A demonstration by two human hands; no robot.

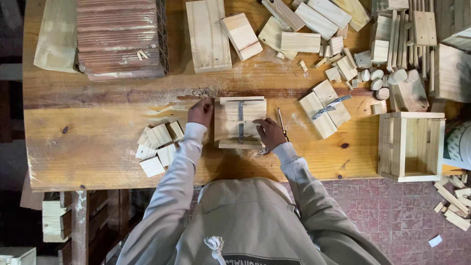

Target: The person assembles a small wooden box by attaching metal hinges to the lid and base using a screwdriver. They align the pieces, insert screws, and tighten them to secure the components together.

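Two hands frame a small hinged panel point(240, 122) at mid-counter point(88, 147). Your left hand point(201, 112) curls against the panel's upper left corner, near loose blocks point(158, 147); your right hand point(269, 133) lies with fingers bent over its lower right edge. Judged from its pale boards, the panel should be light, stiff and dry, not slippery; hold it by the outer edges, clear of the two metal hinges point(240, 119) down its middle. A thin tool point(281, 123) lies just beside your right hand; its tip is too small to identify. Both fingertips are hidden, and the crate point(411, 146) is partly cut off by scraps.
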